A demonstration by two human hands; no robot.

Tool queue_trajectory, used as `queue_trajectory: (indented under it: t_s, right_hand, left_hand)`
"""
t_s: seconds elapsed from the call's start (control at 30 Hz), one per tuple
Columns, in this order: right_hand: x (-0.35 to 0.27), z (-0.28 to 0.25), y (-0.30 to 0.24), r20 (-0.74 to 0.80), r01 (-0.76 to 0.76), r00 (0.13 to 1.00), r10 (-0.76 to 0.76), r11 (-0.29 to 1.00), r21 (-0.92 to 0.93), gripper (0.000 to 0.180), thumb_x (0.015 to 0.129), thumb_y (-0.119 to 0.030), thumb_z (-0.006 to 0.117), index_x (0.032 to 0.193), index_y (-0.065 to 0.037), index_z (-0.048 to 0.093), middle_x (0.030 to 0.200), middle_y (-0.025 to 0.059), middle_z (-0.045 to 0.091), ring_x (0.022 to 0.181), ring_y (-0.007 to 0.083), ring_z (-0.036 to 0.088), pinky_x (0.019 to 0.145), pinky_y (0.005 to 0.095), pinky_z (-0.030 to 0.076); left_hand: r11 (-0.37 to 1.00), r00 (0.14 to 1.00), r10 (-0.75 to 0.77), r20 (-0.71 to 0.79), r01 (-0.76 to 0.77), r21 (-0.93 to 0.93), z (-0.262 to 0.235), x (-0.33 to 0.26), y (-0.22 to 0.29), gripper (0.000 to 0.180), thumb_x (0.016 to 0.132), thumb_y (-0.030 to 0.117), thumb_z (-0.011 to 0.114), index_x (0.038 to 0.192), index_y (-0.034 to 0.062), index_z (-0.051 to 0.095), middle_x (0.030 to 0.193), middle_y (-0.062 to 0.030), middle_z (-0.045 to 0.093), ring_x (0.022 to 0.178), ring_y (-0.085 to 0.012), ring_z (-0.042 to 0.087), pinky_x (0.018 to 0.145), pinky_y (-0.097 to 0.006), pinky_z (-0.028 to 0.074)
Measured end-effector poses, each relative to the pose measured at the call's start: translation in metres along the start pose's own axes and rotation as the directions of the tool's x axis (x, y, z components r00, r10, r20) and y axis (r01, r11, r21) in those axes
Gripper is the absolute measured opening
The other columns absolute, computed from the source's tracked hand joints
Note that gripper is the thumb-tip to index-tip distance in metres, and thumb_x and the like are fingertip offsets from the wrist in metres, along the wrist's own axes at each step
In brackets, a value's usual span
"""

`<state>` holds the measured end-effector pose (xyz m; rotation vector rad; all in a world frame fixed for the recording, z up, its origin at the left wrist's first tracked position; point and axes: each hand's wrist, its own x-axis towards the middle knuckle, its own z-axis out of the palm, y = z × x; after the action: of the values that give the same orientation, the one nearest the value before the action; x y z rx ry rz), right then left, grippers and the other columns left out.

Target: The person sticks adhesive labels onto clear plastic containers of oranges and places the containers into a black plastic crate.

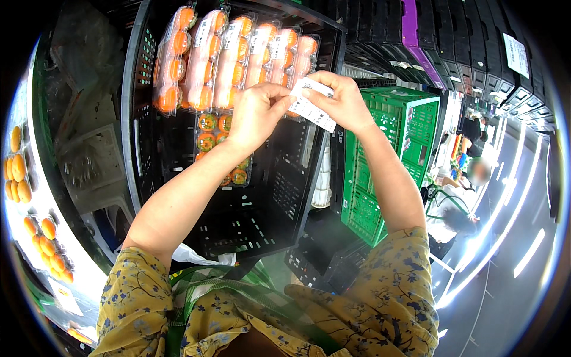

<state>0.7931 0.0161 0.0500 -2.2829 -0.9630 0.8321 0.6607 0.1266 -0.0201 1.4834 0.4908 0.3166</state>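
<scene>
both hands, left hand [257, 111] and right hand [342, 101], pinching white label strip [313, 107] above black crate [238, 196] of packed persimmons [232, 56]; peeling step, next needs steady pull.

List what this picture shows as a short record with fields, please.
Left hand: pinches one end of a white paper slip
Right hand: holds the slip's other end
Below the hands: black crate with clear packs of orange fruit
To the right: green crate, stacked dark crates
Far left: more orange fruit on a bright surface
Clothing: yellow flowered sleeves
</scene>
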Motion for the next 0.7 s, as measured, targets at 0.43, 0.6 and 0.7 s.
queue_trajectory:
  t_s: [0.43,0.6,0.7]
  right_hand:
    - [0.019,-0.045,0.029,-0.155,-0.284,0.957,0.246,0.901,-0.327,0.027,0.074,-0.031,0.07,0.075,-0.004,0.068,0.065,0.0118,0.065,0.06,0.0195,0.064,0.058,0.0307,0.049]
    - [0.037,-0.045,0.043,-0.152,-0.253,0.966,0.209,0.882,-0.397,0.032,0.072,-0.038,0.068,0.077,-0.006,0.069,0.068,0.0142,0.065,0.065,0.0264,0.065,0.062,0.0353,0.05]
    - [0.05,-0.043,0.043,-0.136,-0.262,0.965,0.224,0.847,-0.462,0.033,0.071,-0.039,0.068,0.083,-0.008,0.07,0.073,0.0144,0.066,0.071,0.0282,0.065,0.066,0.0361,0.051]
  left_hand:
    - [0.56,0.796,0.372,0.478,-0.603,0.568,0.021,0.042,-0.036,0.021,0.083,0.01,0.053,0.099,-0.0002,0.06,0.112,-0.0135,0.056,0.114,-0.0248,0.049,0.098,-0.04,0.037]
    - [0.302,0.567,0.34,0.75,-0.821,0.484,0.027,0.063,-0.066,0.025,0.085,0.019,0.051,0.101,0.0032,0.062,0.111,-0.0076,0.055,0.118,-0.0188,0.044,0.108,-0.045,0.023]
    - [0.248,0.537,0.167,0.827,-0.835,0.492,0.024,0.069,-0.043,0.03,0.084,0.031,0.054,0.097,0.0055,0.064,0.107,-0.0035,0.055,0.108,-0.0151,0.048,0.103,-0.042,0.027]
